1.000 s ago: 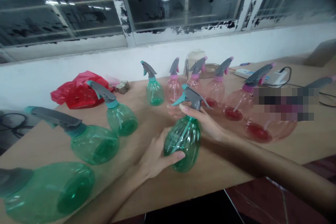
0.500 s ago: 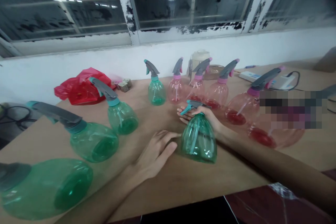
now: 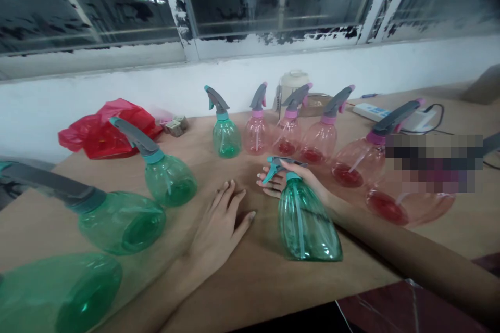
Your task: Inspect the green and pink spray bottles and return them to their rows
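My right hand [image 3: 282,178] grips the neck and grey trigger head of a green spray bottle [image 3: 307,221], which is tilted with its base toward me near the table's front edge. My left hand [image 3: 219,223] lies flat on the wooden table [image 3: 250,281] just left of that bottle, fingers stretched out, holding nothing. Several more green spray bottles [image 3: 169,179] stand in a curve to the left. Several pink spray bottles [image 3: 322,138] stand in a curve to the right.
A red plastic bag [image 3: 103,130] lies at the back left by the white wall. A white jar [image 3: 291,88] stands behind the pink bottles. A white power strip [image 3: 390,112] with a black cable lies at the back right. Windows run above.
My left hand let go of the green bottle's body and came to rest flat on the table. My right hand tipped the bottle over, its base swinging toward me and to the right.
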Demonstrator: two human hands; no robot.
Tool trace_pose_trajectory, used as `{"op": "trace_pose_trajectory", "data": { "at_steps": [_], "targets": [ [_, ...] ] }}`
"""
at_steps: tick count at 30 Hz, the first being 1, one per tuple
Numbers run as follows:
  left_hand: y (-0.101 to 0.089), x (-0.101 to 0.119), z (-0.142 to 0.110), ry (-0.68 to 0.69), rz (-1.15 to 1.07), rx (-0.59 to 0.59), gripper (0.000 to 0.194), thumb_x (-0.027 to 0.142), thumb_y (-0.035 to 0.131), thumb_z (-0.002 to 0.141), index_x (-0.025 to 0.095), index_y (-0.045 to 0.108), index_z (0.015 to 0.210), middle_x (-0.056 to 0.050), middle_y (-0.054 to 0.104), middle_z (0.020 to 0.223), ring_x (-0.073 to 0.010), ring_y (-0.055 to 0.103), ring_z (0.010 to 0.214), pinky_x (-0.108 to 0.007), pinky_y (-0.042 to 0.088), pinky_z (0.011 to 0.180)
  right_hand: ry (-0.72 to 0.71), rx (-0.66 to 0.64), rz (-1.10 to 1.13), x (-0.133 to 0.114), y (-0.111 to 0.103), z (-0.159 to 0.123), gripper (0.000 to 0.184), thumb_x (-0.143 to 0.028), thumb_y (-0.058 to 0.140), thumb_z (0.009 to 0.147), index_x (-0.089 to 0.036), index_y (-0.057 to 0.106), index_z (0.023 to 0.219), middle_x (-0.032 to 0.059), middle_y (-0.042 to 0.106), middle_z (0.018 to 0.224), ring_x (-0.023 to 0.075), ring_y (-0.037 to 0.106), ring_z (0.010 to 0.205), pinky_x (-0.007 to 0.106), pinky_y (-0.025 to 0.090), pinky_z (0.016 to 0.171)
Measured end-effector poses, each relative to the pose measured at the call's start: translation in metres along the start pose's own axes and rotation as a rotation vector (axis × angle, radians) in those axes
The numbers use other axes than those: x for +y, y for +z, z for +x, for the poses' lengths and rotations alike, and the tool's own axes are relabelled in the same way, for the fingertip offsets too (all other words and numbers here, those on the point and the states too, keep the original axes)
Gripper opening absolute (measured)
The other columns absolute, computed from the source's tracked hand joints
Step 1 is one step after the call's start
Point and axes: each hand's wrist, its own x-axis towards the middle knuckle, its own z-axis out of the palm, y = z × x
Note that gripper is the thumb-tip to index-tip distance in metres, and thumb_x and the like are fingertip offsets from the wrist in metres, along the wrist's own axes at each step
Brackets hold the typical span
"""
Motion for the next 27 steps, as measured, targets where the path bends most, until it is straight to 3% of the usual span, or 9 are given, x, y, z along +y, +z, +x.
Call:
{"op": "trace_pose_trajectory", "data": {
  "at_steps": [3, 5, 10, 13, 21, 27],
  "targets": [
    [-0.0019, 0.0012, -0.0004, 0.005, 0.001, -0.002, 0.047, 0.045, 0.041, 0.093, 0.016, 0.045, 0.130, -0.014, 0.034, 0.148, -0.0265, 0.024, 0.138, -0.049, 0.027, 0.109, 0.020, 0.005, 0.011, -0.0005, -0.0016, 0.0010, 0.045, -0.057, 0.045, 0.084, -0.018, 0.063, 0.099, 0.0099, 0.069, 0.098, 0.0224, 0.063, 0.101, 0.041, 0.046, 0.093],
    [-0.0020, 0.0011, -0.0008, 0.007, 0.011, -0.005, 0.048, 0.045, 0.041, 0.093, 0.016, 0.045, 0.130, -0.013, 0.033, 0.148, -0.0263, 0.024, 0.138, -0.048, 0.027, 0.110, 0.024, 0.005, 0.056, -0.0001, -0.0018, 0.0006, 0.044, -0.057, 0.046, 0.084, -0.018, 0.063, 0.093, 0.0094, 0.069, 0.093, 0.0222, 0.064, 0.096, 0.041, 0.047, 0.091],
    [-0.0008, 0.0005, -0.0017, 0.012, 0.035, -0.009, 0.049, 0.046, 0.041, 0.092, 0.016, 0.045, 0.131, -0.012, 0.034, 0.147, -0.0267, 0.025, 0.138, -0.048, 0.026, 0.110, -0.027, 0.072, 0.145, 0.0018, -0.0005, -0.0024, 0.013, -0.031, 0.059, 0.081, -0.019, 0.063, 0.081, -0.0006, 0.064, 0.071, 0.0139, 0.063, 0.069, 0.032, 0.052, 0.077],
    [-0.0016, 0.0013, -0.0019, 0.024, 0.043, -0.010, 0.050, 0.046, 0.040, 0.092, 0.015, 0.045, 0.131, -0.013, 0.035, 0.147, -0.0275, 0.025, 0.138, -0.048, 0.026, 0.110, -0.036, 0.100, 0.110, 0.0025, -0.0006, -0.0028, 0.008, -0.023, 0.060, 0.078, -0.018, 0.061, 0.072, -0.0017, 0.060, 0.064, 0.0123, 0.060, 0.061, 0.028, 0.052, 0.068],
    [-0.0056, 0.0052, -0.0031, 0.052, 0.096, -0.023, 0.050, 0.046, 0.038, 0.093, 0.014, 0.045, 0.131, -0.014, 0.037, 0.146, -0.0286, 0.029, 0.136, -0.049, 0.030, 0.108, 0.047, -0.047, 0.164, 0.0001, -0.0028, -0.0002, 0.023, -0.031, 0.053, 0.085, -0.013, 0.065, 0.094, 0.0086, 0.069, 0.090, 0.0226, 0.064, 0.094, 0.043, 0.046, 0.094],
    [-0.0066, 0.0044, -0.0022, 0.073, 0.155, -0.013, 0.050, 0.047, 0.035, 0.094, 0.014, 0.045, 0.131, -0.014, 0.038, 0.145, -0.0282, 0.031, 0.135, -0.049, 0.031, 0.108, 0.060, 0.011, 0.162, -0.0023, -0.0017, 0.0010, 0.029, -0.032, 0.050, 0.087, -0.009, 0.064, 0.097, 0.0132, 0.070, 0.096, 0.0251, 0.064, 0.098, 0.043, 0.043, 0.098]
  ]
}}
